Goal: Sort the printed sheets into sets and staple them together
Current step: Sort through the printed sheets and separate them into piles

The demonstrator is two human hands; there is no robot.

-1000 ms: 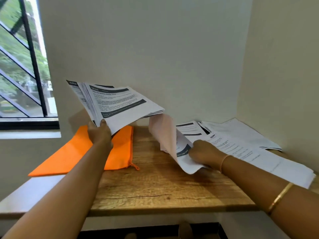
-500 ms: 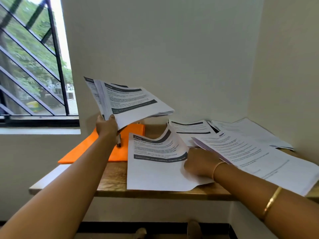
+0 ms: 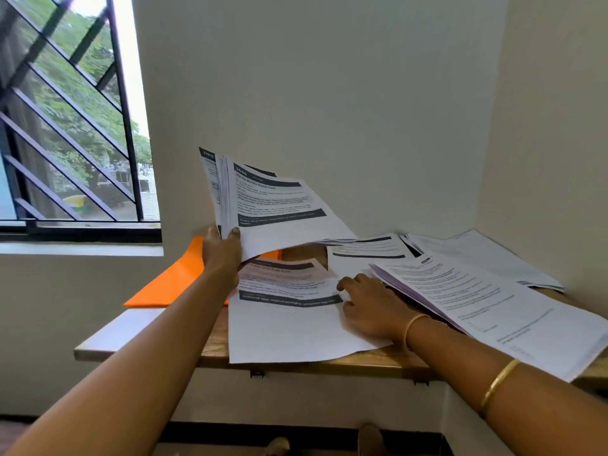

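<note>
The table (image 3: 362,365) sits in the corner ahead of me, mostly under paper. The big pile (image 3: 493,311) slopes away at four o'clock, its near corner jutting past the table edge. My right forearm lies just beside it, and I reckon one careless brush could send it to the floor and mix the sets.

The loose sheet (image 3: 289,327) lies at six o'clock and also overhangs the front edge. My right hand (image 3: 368,307) rests on its right side with fingers nearly flat, gripping nothing. If I lift that hand too fast, the sheet may slide off.

The sheaf (image 3: 273,205) hangs in the air at eleven o'clock, fanned and drooping at its far end. My left hand (image 3: 222,255) pinches only its lower corner, thumb on top. That is a thin hold for so many pages, and the inner ones could slip out or lose their order.

The orange pouch (image 3: 164,284) lies flat at nine o'clock. I see no stapler anywhere.
</note>
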